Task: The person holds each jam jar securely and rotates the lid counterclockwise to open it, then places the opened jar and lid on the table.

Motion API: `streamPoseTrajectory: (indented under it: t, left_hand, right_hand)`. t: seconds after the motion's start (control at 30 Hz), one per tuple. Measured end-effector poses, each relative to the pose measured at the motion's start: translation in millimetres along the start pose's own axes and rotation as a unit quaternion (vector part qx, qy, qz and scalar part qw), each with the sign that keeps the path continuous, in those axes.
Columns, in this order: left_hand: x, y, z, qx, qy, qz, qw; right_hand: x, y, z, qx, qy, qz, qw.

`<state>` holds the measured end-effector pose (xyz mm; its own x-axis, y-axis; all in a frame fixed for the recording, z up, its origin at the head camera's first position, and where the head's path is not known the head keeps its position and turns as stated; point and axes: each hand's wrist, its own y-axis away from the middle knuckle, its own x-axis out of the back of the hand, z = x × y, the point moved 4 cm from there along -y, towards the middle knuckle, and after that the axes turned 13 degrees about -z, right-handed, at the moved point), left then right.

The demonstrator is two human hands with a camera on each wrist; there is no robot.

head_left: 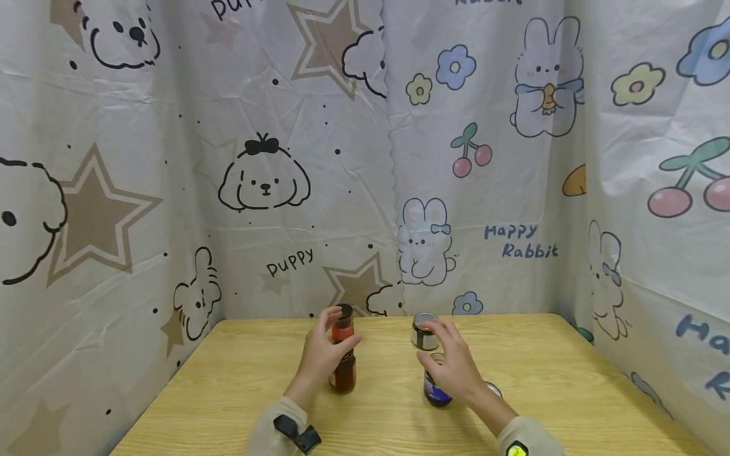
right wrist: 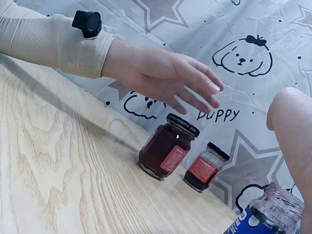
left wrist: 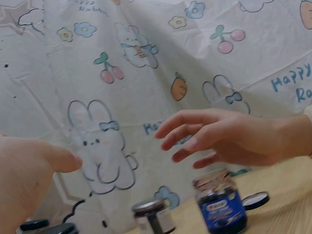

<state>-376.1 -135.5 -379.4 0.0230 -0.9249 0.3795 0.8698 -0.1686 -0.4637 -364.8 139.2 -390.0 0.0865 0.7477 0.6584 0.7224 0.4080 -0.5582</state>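
My left hand (head_left: 325, 354) hovers with loosely bent fingers above a dark red jam jar (right wrist: 168, 148) with a black lid. Behind that jar is a smaller red-labelled jar (right wrist: 204, 168), also black-lidded and only partly full. My right hand (head_left: 456, 367) floats over a lidless blue-labelled jam jar (left wrist: 222, 209), whose glass is smeared inside. In the left wrist view a gap shows between these fingers and the jar's rim. Neither hand holds anything. Beside the blue-labelled jar lies a loose lid (left wrist: 255, 200), mostly covered by the right hand in the head view.
A short jar (head_left: 425, 335) with a metallic lid and a pale label stands behind the blue-labelled one. All stand on a light wooden table (head_left: 388, 418). Patterned curtains (head_left: 262, 221) enclose its back and both sides.
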Motion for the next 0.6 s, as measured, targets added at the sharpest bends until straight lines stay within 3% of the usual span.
streamPoseTrajectory:
  t: [0.27,0.43,0.6]
  left_hand:
    - [27.7,9.0,-31.8,0.042,-0.011,0.018,0.9989]
    - [37.2,15.9,-44.5,0.047,0.009,-0.016,0.9987]
    - [37.5,22.0,-56.3,0.062,0.032,-0.071,0.995]
  right_hand:
    - [-4.6,-3.6,-2.6,0.009,-0.014,-0.001,1.0]
    - [-8.9,-8.1,-7.8,0.019,-0.036,-0.005,0.999]
    - [-13.2,-11.3,-12.9,0.023,-0.062,-0.012,0.998]
